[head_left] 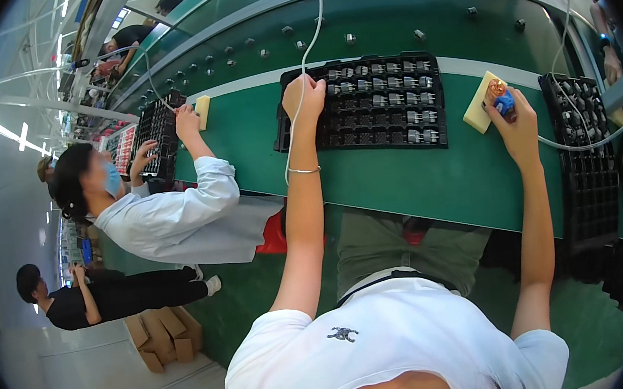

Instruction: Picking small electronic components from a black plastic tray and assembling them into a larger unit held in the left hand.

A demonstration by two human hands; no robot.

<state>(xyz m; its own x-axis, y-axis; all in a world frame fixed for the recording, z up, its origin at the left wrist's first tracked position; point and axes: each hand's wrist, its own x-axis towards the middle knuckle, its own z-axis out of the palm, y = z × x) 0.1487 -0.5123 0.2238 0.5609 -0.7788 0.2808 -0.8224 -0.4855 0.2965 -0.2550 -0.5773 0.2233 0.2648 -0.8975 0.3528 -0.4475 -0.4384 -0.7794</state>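
My left hand [304,98] is closed, its fingers curled over the upper left part of a black compartment tray [390,143]. Whatever its fingers hold, if anything, is hidden. Small grey-and-black parts [420,99] stand in rows of the tray's pockets, mostly toward its right side. On the right, the fingers of my right hand [515,126] close round a small blue piece [504,103]. That piece is over a yellow sponge-like block [475,107], with a shiny copper-coloured item [496,88] just beside it.
A thin white cable [303,51] hangs down across my left hand and forearm. Black trays [587,158] line the right end of the green table [394,189]. Beyond it, small parts [350,38] sit spaced along a green strip. At left, a co-worker [168,202] handles another tray [161,134].
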